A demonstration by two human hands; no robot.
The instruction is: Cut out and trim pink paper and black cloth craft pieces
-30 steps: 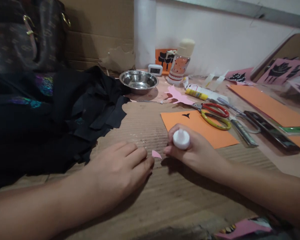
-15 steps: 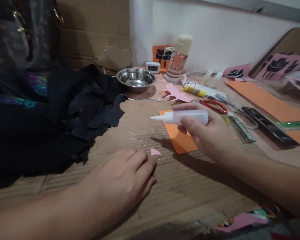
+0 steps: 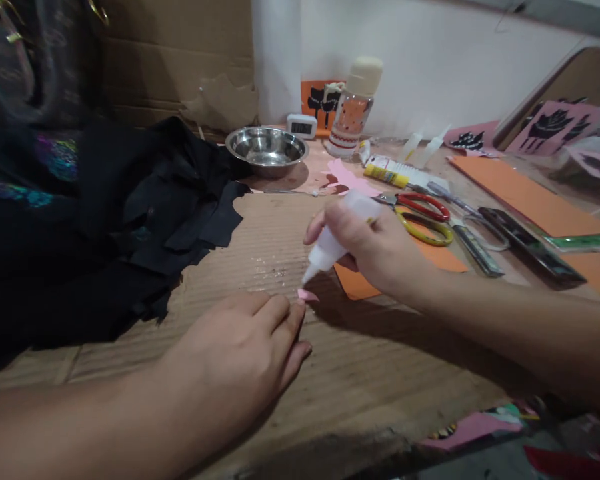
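My right hand (image 3: 375, 250) grips a small white glue bottle (image 3: 330, 247), tilted down to the left, its nozzle tip just above a small pink paper piece (image 3: 307, 294) on the cardboard work surface (image 3: 290, 233). My left hand (image 3: 240, 357) rests palm down on the cardboard, fingers curled, with a fingertip pinning the pink piece's left edge. An orange paper sheet (image 3: 360, 283) lies partly under my right hand.
Black fabric (image 3: 130, 220) is heaped at left. A steel bowl (image 3: 266, 145), a small timer (image 3: 301, 125), a decorated bottle (image 3: 353, 110), a glue stick (image 3: 387, 175), red-and-yellow scissors (image 3: 425, 217), metal tools (image 3: 525, 243) and orange and pink sheets (image 3: 525, 197) lie at the back and right.
My right hand turned the glue bottle from level to nozzle-down and brought its tip to the pink piece. My left hand stayed by the piece, its fingertip now on it.
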